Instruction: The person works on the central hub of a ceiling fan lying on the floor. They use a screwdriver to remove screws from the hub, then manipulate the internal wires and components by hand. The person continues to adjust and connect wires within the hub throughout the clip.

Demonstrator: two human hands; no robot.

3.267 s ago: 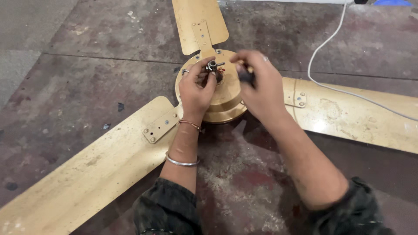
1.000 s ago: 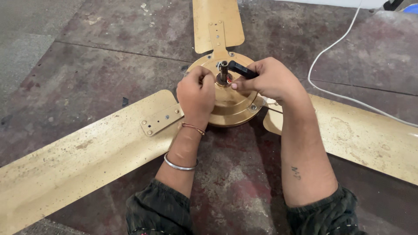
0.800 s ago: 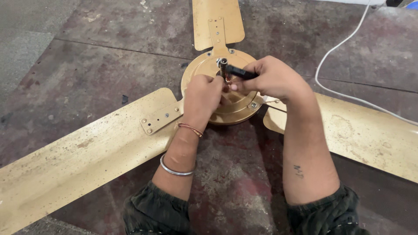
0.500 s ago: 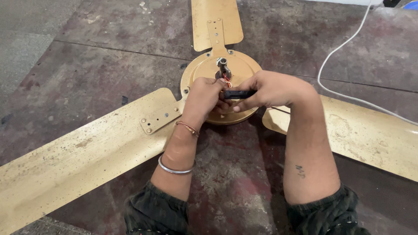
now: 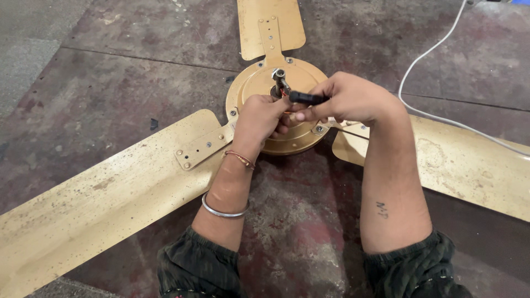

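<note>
A gold ceiling fan lies on the floor, its round motor housing [image 5: 256, 83] facing up with a short metal shaft [image 5: 279, 77] standing at its centre. My left hand [image 5: 259, 118] rests closed on the housing just below the shaft, fingers pinched near red wires there. My right hand [image 5: 350, 99] holds a small black cylindrical part [image 5: 306, 98] by its end, pointing left at the shaft's base. Both hands meet over the front of the housing and hide what lies under the fingers.
Three gold blades spread from the housing: one to the lower left [image 5: 99, 201], one to the right [image 5: 464, 163], one at the top [image 5: 270, 25]. A white cable [image 5: 436, 52] curves across the stained dark floor [image 5: 121, 77] at upper right.
My right hand has brought the black part from beside the shaft's top down to its base. My left hand has slid lower on the housing. The view shifted slightly.
</note>
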